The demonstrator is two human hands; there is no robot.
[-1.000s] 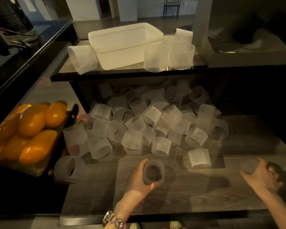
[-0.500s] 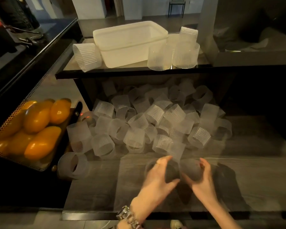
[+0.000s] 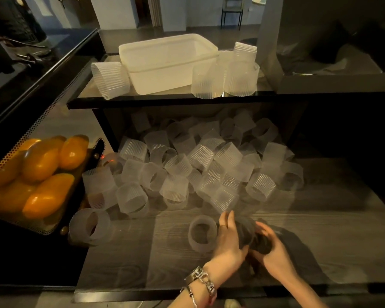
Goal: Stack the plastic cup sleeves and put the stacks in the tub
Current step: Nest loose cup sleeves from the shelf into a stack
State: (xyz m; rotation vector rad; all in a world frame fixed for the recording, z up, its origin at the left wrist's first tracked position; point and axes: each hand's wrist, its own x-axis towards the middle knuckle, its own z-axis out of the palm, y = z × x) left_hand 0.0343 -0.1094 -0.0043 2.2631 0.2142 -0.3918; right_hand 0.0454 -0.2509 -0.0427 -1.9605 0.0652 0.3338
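Clearly the job is barely begun. In the head view, the tub (image 3: 168,63) on the upper shelf (image 3: 165,101) looks empty, with a few sleeve stacks (image 3: 225,76) standing beside it and one lying at its left, none yet inside. On the wooden surface (image 3: 320,230) below, a big loose pile of cup sleeves (image 3: 200,165) waits to be nested. The left hand (image 3: 229,238) and right hand (image 3: 270,250) meet near the front edge, fingers curled around a sleeve (image 3: 246,230) held between them (it is blurred, so I cannot tell whether it is one or two being fitted together). Another single sleeve (image 3: 202,233) lies just beside the left hand. A mesh basket of orange fruit (image 3: 40,174) sits at the left, apart from the work; the shelf overhangs the back of the pile.
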